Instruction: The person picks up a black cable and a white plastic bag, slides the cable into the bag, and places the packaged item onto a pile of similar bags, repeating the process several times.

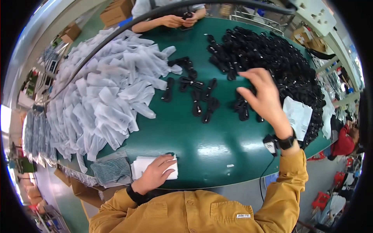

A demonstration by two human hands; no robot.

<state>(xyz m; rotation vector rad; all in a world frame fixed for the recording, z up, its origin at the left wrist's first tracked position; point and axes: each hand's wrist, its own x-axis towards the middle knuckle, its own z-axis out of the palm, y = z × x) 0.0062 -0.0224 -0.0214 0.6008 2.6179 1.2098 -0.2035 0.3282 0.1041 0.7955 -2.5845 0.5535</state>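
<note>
My left hand [156, 173] lies flat on a small stack of white sheets or bags [140, 162] at the table's near edge, its fingers spread. A dark covering shows at one fingertip. Raised over the right half of the table, my right hand [262, 93] has its thumb and fingers apart and nothing between them. Below and beside it are a few bundled black cables [243, 112]. Several more coiled black cables [196, 103] lie loose around the table's middle.
Packed white sleeves [105, 93] form a big heap at left; black cables [272, 50] are piled at right. A white bag [297, 116] and a small corded device [269, 144] sit right. Striped cloth [111, 170] lies near left. Across the green table [210, 155], a person's hands [180, 21] hold something black.
</note>
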